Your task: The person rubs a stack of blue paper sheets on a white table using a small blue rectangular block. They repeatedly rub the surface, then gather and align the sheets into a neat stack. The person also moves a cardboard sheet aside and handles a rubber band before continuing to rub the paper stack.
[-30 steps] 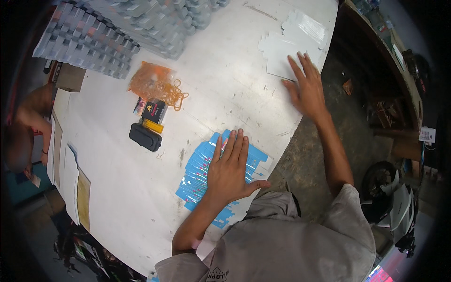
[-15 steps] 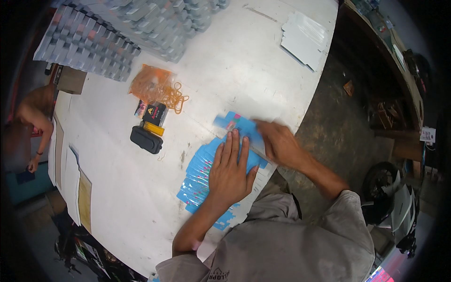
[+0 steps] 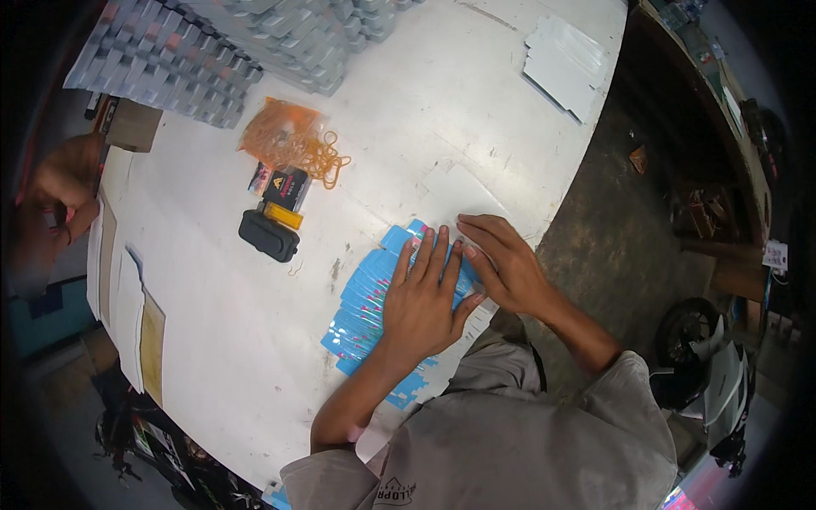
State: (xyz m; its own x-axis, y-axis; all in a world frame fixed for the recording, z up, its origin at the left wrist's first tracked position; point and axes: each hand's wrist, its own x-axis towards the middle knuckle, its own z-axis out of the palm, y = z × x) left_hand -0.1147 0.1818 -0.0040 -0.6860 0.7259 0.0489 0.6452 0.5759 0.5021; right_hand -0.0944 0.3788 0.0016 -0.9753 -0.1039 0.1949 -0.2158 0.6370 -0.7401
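A fanned row of flat blue printed card pieces (image 3: 357, 304), shiny with pink marks, lies near the table's front edge. My left hand (image 3: 421, 297) rests flat on them, fingers stretched and slightly apart. Beside it, at the right end of the row, is my right hand (image 3: 510, 268). Its fingers reach out toward the left hand, with a gap between them and the thumb, and I see nothing held there. Part of the blue pieces is hidden beneath both hands.
Tall stacks of grey folded card (image 3: 161, 64) stand at the far left. A bag of rubber bands (image 3: 280, 132), a dark small box (image 3: 286, 189) and a black case (image 3: 268, 235) lie mid-table. White sheets (image 3: 565, 64) sit far right. Another person (image 3: 64, 191) is at the left.
My right hand, blurred before beside a raised blue piece, now shows clearly with its fingers extended. That piece no longer sticks out beyond the row. My left hand remains on the cards.
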